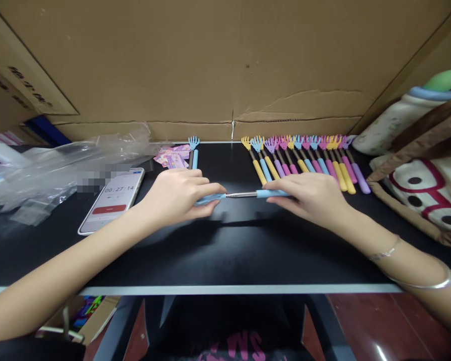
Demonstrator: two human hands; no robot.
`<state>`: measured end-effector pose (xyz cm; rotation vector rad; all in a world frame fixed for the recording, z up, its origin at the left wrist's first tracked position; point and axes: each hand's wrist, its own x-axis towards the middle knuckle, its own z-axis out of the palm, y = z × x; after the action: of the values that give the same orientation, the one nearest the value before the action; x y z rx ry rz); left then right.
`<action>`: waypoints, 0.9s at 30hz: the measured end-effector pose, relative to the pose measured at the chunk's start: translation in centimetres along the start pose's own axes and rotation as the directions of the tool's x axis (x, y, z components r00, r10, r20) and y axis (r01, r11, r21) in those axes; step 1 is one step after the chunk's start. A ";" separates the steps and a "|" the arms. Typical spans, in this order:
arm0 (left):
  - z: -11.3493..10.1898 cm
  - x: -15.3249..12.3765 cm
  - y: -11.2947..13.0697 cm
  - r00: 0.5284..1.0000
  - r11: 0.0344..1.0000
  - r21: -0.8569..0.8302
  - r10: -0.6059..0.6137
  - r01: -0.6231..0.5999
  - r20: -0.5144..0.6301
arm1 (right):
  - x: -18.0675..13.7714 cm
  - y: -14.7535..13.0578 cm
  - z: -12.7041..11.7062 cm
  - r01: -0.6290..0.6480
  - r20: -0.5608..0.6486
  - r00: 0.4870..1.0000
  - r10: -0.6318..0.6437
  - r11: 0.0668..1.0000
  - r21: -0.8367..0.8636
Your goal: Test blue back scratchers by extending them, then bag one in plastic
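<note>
Both hands hold a blue back scratcher (242,194) level above the black table, with its metal rod showing between them. My left hand (178,195) is closed on the blue left end, which the fingers partly cover. Over at the other end, my right hand (310,193) grips the blue handle. Behind the left hand lies a blue hand-shaped scratcher head (194,142) on a dark rod, beside a blue handle (195,159). Several yellow, blue, pink and purple back scratchers (340,175) lie in a row behind the right hand, heads toward the cardboard.
A phone (110,200) with a running timer lies left of my left hand. Clear plastic bags (71,160) and small pink printed packets (175,156) are behind it. Cardboard (225,65) walls the back. A brown-trimmed bag (424,200) and a white bottle (394,120) stand right.
</note>
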<state>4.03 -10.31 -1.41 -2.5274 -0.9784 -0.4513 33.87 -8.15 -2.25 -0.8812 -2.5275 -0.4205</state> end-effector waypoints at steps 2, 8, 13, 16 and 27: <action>0.1 0.2 0.1 1.000 1.000 -0.009 0.017 -0.017 0.016 | 0.1 -0.5 0.4 0.053 -0.001 0.999 -0.053 0.997 -0.047; 0.2 0.8 0.7 0.994 0.997 -0.009 0.075 -0.074 0.077 | 0.8 -1.8 1.0 0.124 0.058 0.991 -0.119 0.988 -0.095; -0.4 1.5 1.3 0.965 0.998 0.040 0.035 -0.047 0.262 | 2.1 -2.8 1.4 0.137 0.083 0.989 -0.126 0.981 -0.137; -0.5 1.9 1.9 0.950 0.997 0.072 0.010 -0.034 0.313 | 2.4 -3.1 1.7 0.146 0.073 0.988 -0.135 0.975 -0.165; -0.1 1.5 1.0 0.988 0.989 0.144 0.007 -0.029 0.154 | 2.2 -1.3 0.0 0.162 0.059 0.987 -0.151 0.943 -0.292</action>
<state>5.80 -10.15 -0.93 -2.4647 -1.0039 -0.1744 31.50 -7.98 -1.34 -0.7978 -2.6190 -0.8602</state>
